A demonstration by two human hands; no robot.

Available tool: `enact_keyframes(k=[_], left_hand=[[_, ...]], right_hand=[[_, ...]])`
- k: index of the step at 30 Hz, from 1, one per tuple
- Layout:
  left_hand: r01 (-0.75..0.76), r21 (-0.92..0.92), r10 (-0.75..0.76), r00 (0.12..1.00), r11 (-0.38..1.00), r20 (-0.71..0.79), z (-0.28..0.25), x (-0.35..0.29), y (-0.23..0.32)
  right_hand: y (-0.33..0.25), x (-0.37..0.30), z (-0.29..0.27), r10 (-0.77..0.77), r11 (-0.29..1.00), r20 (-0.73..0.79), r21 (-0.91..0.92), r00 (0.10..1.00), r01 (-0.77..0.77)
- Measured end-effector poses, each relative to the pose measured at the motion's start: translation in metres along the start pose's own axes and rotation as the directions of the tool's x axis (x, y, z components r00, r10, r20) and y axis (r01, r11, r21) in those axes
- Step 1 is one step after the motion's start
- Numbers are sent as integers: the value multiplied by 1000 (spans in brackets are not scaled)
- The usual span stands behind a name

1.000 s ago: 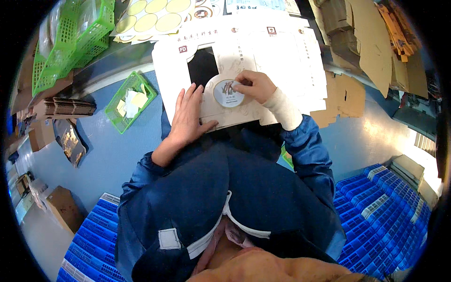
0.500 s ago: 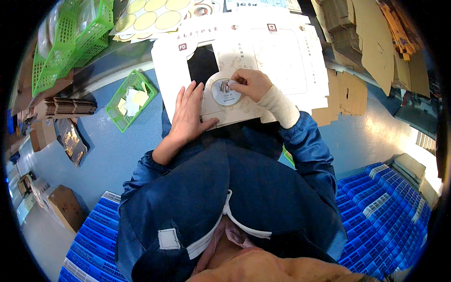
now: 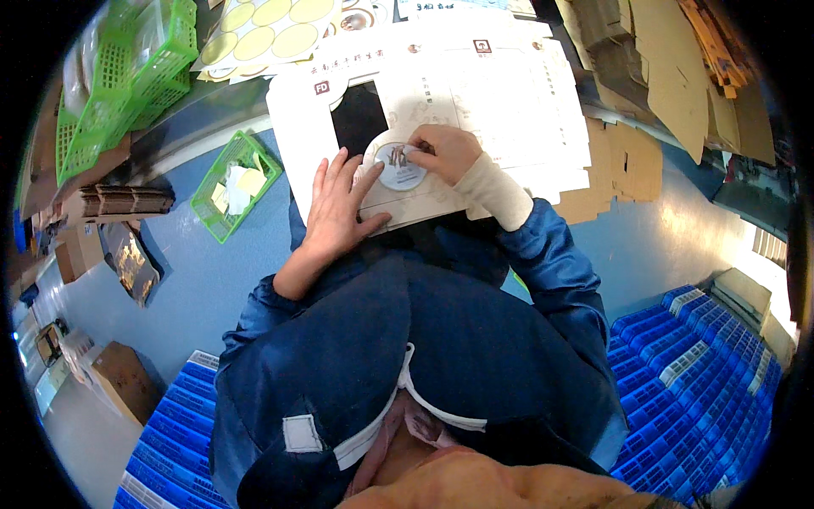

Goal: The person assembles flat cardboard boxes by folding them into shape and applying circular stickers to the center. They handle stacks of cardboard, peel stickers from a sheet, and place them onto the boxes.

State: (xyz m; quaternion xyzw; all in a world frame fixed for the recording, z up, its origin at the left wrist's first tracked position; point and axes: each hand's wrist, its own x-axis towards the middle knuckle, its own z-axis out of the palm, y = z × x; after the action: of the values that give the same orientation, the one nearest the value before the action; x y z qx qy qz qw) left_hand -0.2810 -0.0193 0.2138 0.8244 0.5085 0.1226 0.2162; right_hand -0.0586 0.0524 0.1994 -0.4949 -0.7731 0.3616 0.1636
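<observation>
A stack of flat white printed carton blanks (image 3: 509, 110) lies in front of me, the top one having a dark rectangular window (image 3: 359, 123). Just below that window is a round white sticker (image 3: 398, 176) with a small picture in its middle. My right hand (image 3: 448, 153) pinches the sticker's upper right edge between thumb and forefinger; the other fingers are curled. Spread over the blank's lower left part, my left hand (image 3: 339, 208) is open, its forefinger touching the sticker's left rim.
Sheets of round yellow labels (image 3: 263, 30) lie beyond the blanks at the far left. A green basket with paper scraps (image 3: 222, 225) stands at left, near stacked green baskets (image 3: 119, 93). Brown cardboard (image 3: 670, 76) fills the far right. Blue plastic crates or pallets (image 3: 687, 382) flank me.
My left forefinger has moved right onto the sticker's rim. My right hand keeps its pinch on the sticker's edge. The whole view has shifted slightly.
</observation>
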Motion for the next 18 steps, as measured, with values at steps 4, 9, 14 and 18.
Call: enact_keyframes(k=[4, 9, 14, 18], left_hand=[[-26, 32, 26, 1000, 999, 6, 2, -1, -1], [-24, 19, 23, 1000, 1000, 20, 0, -1, -1], [-12, 14, 12, 1000, 1000, 16, 2, -2, -3], [-6, 38, 5, 1000, 999, 22, 0, -1, 0]], right_hand=[[-2, -3, 9, -52, 992, -74, -121, 996, 42], [-6, -6, 14, -95, 962, -125, -266, 988, 59], [-13, -2, 5, 6, 926, -245, -364, 969, -98], [4, 1, -4, 78, 991, -283, 125, 956, -44]])
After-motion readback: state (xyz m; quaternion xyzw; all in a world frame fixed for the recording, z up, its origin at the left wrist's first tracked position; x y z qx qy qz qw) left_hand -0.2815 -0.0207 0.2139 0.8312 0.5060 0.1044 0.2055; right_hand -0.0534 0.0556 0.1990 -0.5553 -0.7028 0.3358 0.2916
